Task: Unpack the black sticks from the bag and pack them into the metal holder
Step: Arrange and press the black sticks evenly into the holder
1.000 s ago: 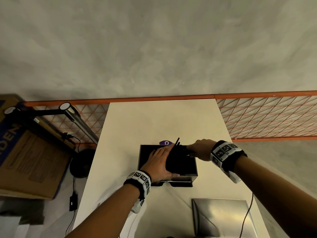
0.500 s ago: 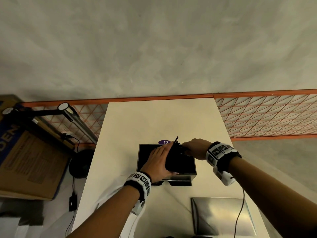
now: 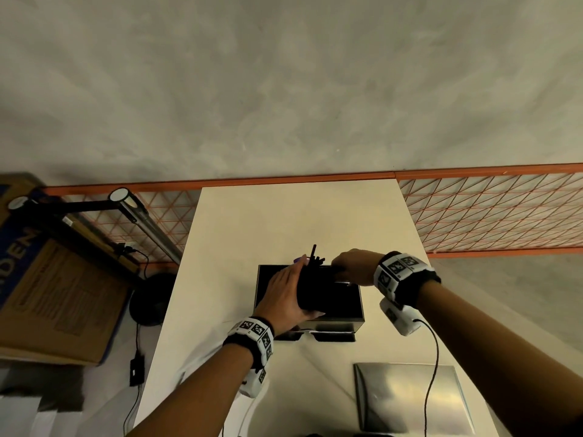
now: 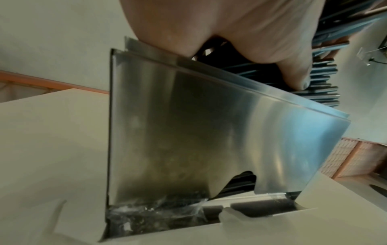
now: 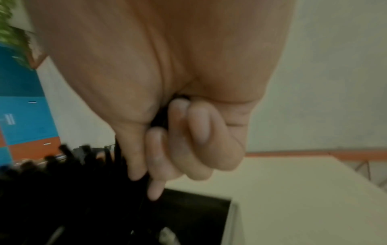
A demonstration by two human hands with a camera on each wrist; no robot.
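Note:
The metal holder [image 3: 353,320] stands open-topped at the middle of the white table [image 3: 299,222]; its shiny front wall [image 4: 209,140] fills the left wrist view. A thick bundle of black sticks [image 3: 315,291] stands in it, tips above the rim [image 4: 322,92]. My left hand [image 3: 284,294] clasps the bundle from the left, fingers along it and thumb [image 4: 293,73] pressed on the sticks. My right hand [image 3: 353,266] is curled at the bundle's top right and pinches a few sticks [image 5: 62,190] between its fingers [image 5: 178,149]. One stick pokes up higher than the others.
A flat metal plate [image 3: 410,398] lies at the near right of the table. Crinkled clear plastic [image 4: 157,210] sits at the holder's foot. A purple object [image 3: 296,260] peeks out behind the holder. Left of the table are a lamp [image 3: 126,200] and a cardboard box [image 3: 56,294].
My right hand has moved left, closer to the top of the bundle. The left hand stays on the sticks in the holder.

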